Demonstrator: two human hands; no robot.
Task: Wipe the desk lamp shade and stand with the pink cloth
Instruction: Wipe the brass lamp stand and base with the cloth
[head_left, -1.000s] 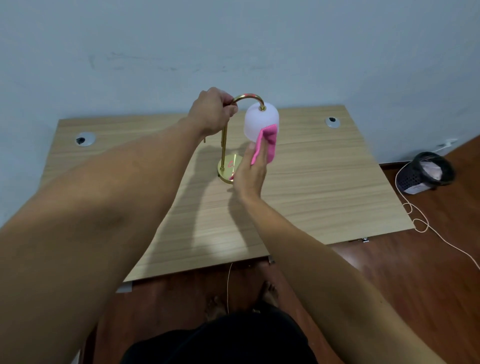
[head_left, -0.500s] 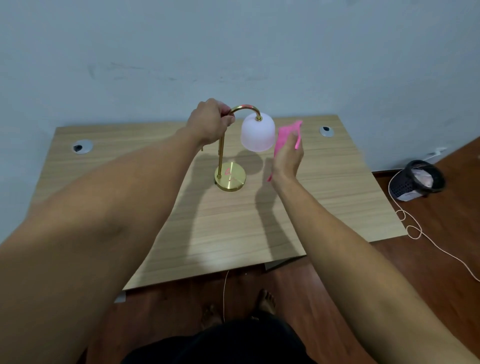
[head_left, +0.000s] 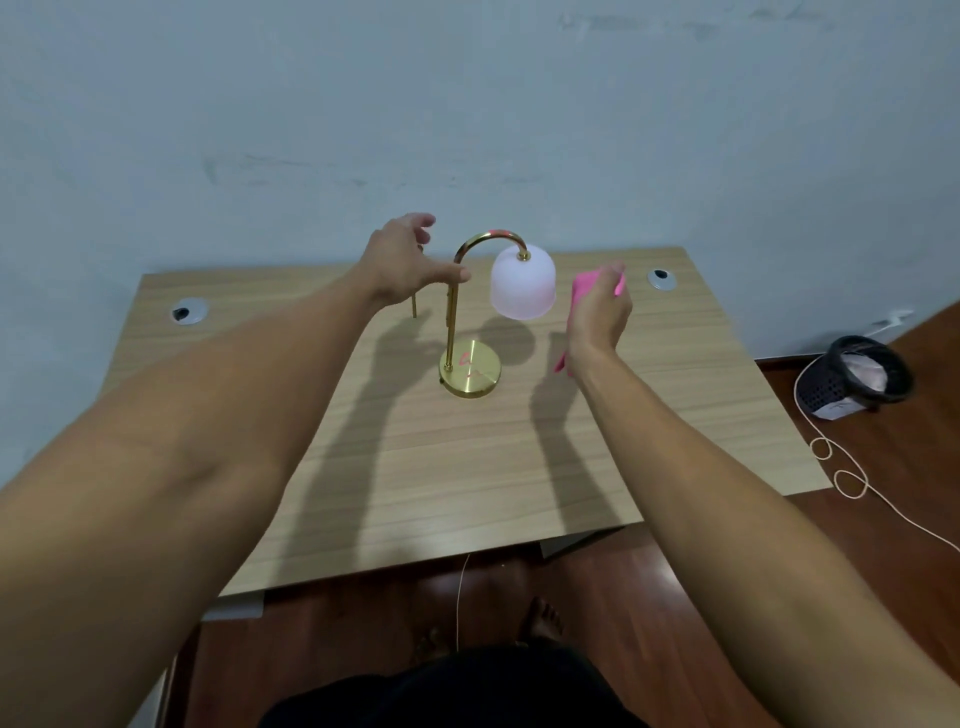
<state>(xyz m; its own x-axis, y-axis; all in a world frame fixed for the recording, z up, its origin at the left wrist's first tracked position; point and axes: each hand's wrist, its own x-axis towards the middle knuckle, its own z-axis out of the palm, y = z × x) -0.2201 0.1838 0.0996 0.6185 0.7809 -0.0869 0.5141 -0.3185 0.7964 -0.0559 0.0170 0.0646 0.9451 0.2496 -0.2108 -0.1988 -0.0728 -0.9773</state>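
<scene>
A small desk lamp stands upright near the middle of the wooden desk (head_left: 467, 467). It has a frosted white shade (head_left: 522, 285), a curved brass stand (head_left: 453, 312) and a round brass base (head_left: 470, 370). My left hand (head_left: 405, 262) hovers just left of the stand with its fingers spread; the thumb tip is at or near the stem. My right hand (head_left: 597, 312) is to the right of the shade, apart from it, and grips the pink cloth (head_left: 582, 291). A corner of the cloth hangs below my wrist.
The desk backs onto a pale wall and has two round cable grommets (head_left: 189, 312) (head_left: 661, 278). A black basket (head_left: 857, 375) and a looping pale cord (head_left: 841, 467) lie on the wooden floor to the right. My bare feet (head_left: 543, 621) show below the desk's front edge.
My left hand has let go of the lamp's curved neck and opened. My right hand has drawn the pink cloth off the shade and moved it to the right.
</scene>
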